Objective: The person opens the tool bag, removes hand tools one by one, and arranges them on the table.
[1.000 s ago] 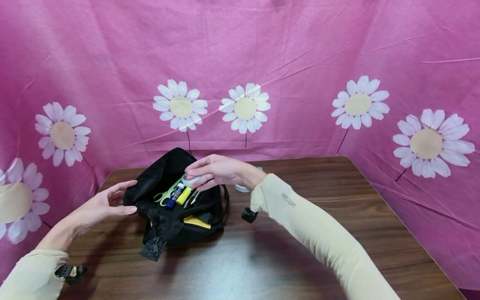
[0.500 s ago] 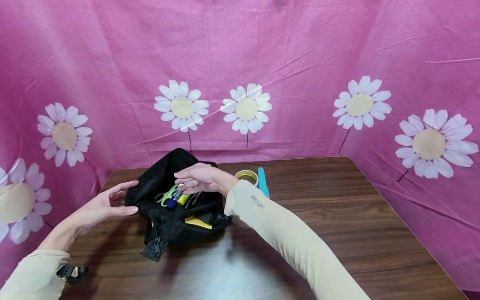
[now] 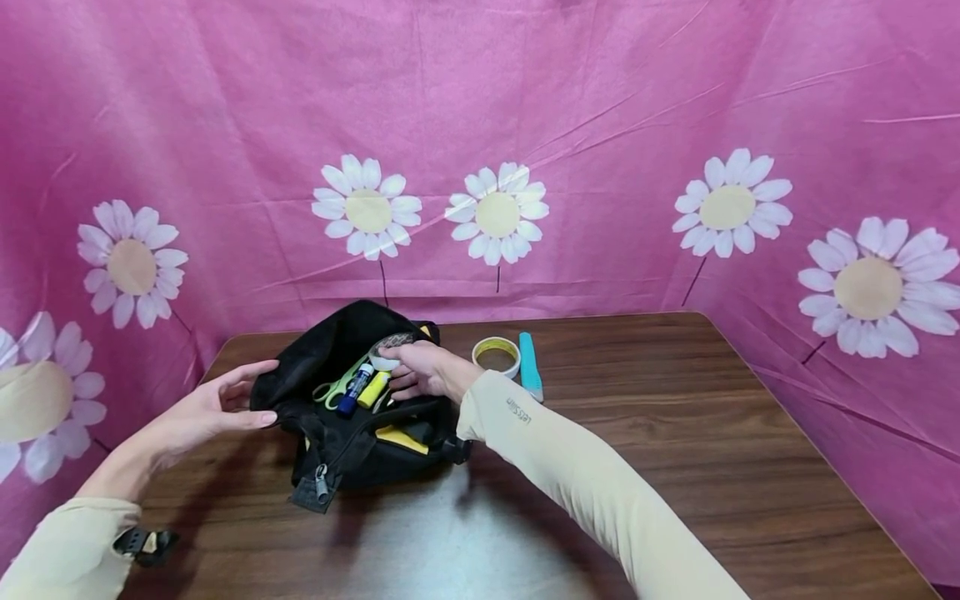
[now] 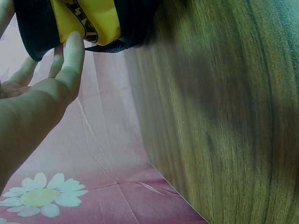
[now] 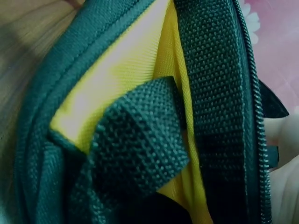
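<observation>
Pink cloth (image 3: 600, 100) printed with large white daisies fills the upper half of the frame, above a dark wood-grain table (image 3: 675, 467). At centre left on the table sits a soft black bag (image 3: 375, 467) with yellow panels, unzipped, its mouth facing up. From the lower left, the left hand (image 3: 206, 408) holds the bag's left end between widely spread thumb and fingers. From the lower right, the right hand (image 3: 423, 371) reaches into the mouth, fingers bent, thumb overlapping the edge of a pale, grey-patterned tape roll (image 3: 391, 342); whether it pinches the roll or only touches it, I cannot tell. At upper centre, just beyond the right wrist, a yellow-lined ring of tape (image 3: 496, 342) lies flat beside a turquoise tool (image 3: 529, 367). Inside the bag, left of the right hand, are green-handled scissors (image 3: 327, 397), a blue stick with a white cap (image 3: 355, 390) and a small yellow item (image 3: 373, 390). If the left hand slackened, the limp fabric could fold over the contents. A tug on the roll could jostle the crowded scissors, and a backward sweep of the right forearm might knock the ring or the tool.
</observation>
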Tool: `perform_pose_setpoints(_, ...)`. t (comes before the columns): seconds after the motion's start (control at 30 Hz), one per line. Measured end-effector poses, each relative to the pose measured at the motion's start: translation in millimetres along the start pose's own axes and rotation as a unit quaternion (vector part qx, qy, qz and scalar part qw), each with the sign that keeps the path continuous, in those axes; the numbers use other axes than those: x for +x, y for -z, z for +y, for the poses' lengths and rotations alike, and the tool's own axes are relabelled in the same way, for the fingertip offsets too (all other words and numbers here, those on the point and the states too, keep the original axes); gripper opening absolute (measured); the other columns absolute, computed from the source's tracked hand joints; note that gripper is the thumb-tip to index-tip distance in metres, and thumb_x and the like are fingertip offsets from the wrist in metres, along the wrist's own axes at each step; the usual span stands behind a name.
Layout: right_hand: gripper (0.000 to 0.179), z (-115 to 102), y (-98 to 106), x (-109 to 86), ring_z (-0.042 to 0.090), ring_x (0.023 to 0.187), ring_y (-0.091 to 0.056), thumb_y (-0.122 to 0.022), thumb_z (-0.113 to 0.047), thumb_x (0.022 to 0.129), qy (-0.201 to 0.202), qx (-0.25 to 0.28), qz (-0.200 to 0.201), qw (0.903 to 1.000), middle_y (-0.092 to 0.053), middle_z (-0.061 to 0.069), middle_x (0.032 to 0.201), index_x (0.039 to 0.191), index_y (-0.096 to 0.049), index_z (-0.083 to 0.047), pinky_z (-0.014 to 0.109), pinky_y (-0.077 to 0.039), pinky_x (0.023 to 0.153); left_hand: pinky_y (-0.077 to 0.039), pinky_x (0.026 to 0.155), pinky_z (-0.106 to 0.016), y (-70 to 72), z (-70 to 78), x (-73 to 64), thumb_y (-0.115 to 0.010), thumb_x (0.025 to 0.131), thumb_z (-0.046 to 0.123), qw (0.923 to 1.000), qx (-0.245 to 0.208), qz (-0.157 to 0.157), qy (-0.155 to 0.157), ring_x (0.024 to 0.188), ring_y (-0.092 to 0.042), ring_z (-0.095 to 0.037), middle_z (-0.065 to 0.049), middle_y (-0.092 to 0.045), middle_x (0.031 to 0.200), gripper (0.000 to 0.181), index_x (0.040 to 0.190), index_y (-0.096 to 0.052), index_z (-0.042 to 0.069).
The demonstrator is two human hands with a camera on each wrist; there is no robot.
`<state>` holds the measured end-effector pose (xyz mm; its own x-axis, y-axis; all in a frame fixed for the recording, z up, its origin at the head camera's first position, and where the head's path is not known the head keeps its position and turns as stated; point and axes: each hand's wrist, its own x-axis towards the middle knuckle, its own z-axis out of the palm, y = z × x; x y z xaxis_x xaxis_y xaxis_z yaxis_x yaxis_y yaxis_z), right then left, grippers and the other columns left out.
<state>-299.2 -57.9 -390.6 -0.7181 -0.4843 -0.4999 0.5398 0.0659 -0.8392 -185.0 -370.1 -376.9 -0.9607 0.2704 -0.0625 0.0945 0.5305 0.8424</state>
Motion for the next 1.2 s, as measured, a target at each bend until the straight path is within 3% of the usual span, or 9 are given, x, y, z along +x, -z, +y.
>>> perform_pose_setpoints(0.2, 0.056, -1, -1, 3.4, 0.049, 0.142, -0.031, -0.056, -0.025, 0.104, 0.016, 0.058, 0.031, 0.9977, -0.025, 0.033, 0.157, 0.152, -0.039, -0.003, 0.058, -0.041, 0.105, -0.048, 0.083, -0.025, 1.4, -0.3, -0.7, -0.072, 0.095, 0.014, 1.0000, 0.002, 0.000, -0.002, 0.105, -0.060, -0.013, -0.020, -0.058, 0.123, 0.076, 0.158, -0.030, 0.009)
perform_pose_setpoints(0.5, 0.052, 2, -1, 15.7, 0.050, 0.139, -0.037, -0.051, -0.024, 0.105, 0.000, 0.143, 0.024, 0.9894, -0.025, 0.033, 0.158, 0.150, -0.040, -0.001, 0.057, -0.039, 0.107, -0.048, 0.084, -0.026, -0.4, -3.3, -0.3, -0.073, 0.094, 0.014, 0.9999, -0.011, -0.003, 0.007, 0.104, -0.062, -0.015, -0.020, -0.060, 0.121, 0.076, 0.157, -0.030, 0.008)
perform_pose_setpoints(0.7, 0.051, 1, -1, 22.8, 0.049, 0.141, -0.035, -0.052, -0.026, 0.105, -0.028, 0.145, -0.006, 0.9890, -0.027, 0.031, 0.158, 0.147, -0.043, 0.002, 0.055, -0.038, 0.109, -0.048, 0.083, -0.025, 0.6, -2.9, -1.0, -0.072, 0.095, 0.012, 0.9998, -0.017, -0.003, 0.005, 0.103, -0.062, -0.013, -0.019, -0.060, 0.120, 0.076, 0.157, -0.030, 0.008)
perform_pose_setpoints(1.1, 0.040, 0, -3, 32.9, 0.046, 0.135, -0.045, -0.047, -0.020, 0.109, -0.025, 0.148, 0.016, 0.9886, -0.034, 0.030, 0.152, 0.147, -0.045, -0.007, 0.051, -0.044, 0.105, -0.048, 0.084, -0.025, -0.5, -4.9, -0.3, -0.072, 0.095, 0.012, 0.9997, -0.025, -0.002, 0.009, 0.104, -0.062, -0.013, -0.022, -0.059, 0.123, 0.077, 0.158, -0.028, 0.006)
perform_pose_setpoints(1.2, 0.037, 3, -2, 36.4, 0.044, 0.132, -0.048, -0.047, -0.021, 0.109, -0.030, 0.135, 0.023, 0.9902, -0.045, 0.028, 0.140, 0.141, -0.047, -0.003, 0.050, -0.045, 0.103, -0.048, 0.084, -0.025, -1.8, -4.1, 0.1, -0.072, 0.095, 0.012, 0.9996, -0.028, -0.003, 0.009, 0.104, -0.062, -0.014, -0.023, -0.060, 0.123, 0.077, 0.158, -0.029, 0.005)
